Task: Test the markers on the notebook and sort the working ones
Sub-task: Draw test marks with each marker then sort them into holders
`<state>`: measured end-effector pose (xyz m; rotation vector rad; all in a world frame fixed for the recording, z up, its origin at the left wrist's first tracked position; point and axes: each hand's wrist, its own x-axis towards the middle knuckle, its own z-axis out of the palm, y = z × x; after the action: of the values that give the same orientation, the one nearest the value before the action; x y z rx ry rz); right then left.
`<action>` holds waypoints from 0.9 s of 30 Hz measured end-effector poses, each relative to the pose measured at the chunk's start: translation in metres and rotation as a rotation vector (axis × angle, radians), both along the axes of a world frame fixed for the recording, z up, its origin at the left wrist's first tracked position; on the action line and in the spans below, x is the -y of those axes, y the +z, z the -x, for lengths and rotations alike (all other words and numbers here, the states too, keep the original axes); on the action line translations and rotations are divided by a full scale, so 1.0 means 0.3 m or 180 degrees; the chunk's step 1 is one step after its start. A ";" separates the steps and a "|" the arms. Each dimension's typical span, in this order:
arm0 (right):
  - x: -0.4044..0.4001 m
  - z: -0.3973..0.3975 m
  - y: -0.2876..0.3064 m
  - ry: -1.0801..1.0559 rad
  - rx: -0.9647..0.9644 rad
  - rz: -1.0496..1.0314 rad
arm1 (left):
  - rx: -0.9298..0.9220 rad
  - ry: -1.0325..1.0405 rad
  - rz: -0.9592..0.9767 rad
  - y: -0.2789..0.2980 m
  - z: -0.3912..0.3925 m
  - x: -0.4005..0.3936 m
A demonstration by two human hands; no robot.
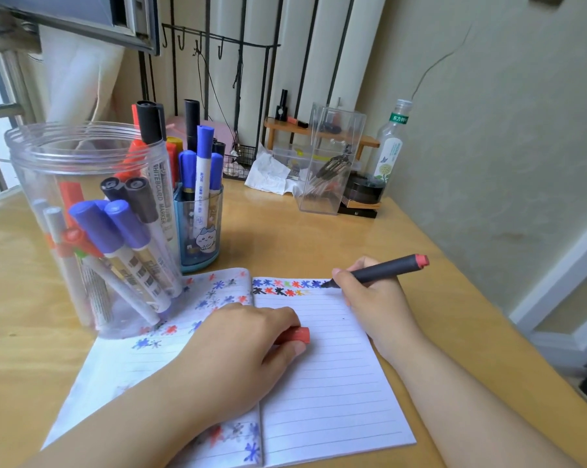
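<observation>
marker (383, 269): in right hand (369, 292), tip on notebook (329, 383) top row, axis slanted up-right
cap (297, 335): gripped by left hand (248, 339), just left of tip, nearer for recapping

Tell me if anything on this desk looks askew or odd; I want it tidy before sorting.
The clear jar stands partly on the open notebook, covering its left page. A crumpled tissue lies by the wire basket at the back. Nothing looks spilled or broken.
</observation>
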<state>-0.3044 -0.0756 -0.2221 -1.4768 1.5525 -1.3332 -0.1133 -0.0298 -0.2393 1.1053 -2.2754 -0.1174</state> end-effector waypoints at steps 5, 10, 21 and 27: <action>0.048 -0.004 0.013 -0.0082 0.0076 -0.0314 | -0.0103 -0.0012 -0.0077 0.003 -0.002 0.003; 0.047 -0.016 -0.006 0.0051 -0.0177 -0.0010 | -0.0072 0.0073 0.0019 0.000 -0.002 -0.001; 0.060 -0.005 -0.016 0.0144 -0.0511 0.0097 | 0.0019 0.0094 -0.0095 0.013 0.001 0.000; 0.064 0.000 -0.016 0.0135 -0.0412 -0.0024 | -0.0151 0.0038 -0.0044 0.005 -0.001 0.001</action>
<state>-0.3045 -0.0948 -0.2271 -1.6101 1.5954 -1.2276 -0.1130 -0.0299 -0.2378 1.1112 -2.2288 -0.1532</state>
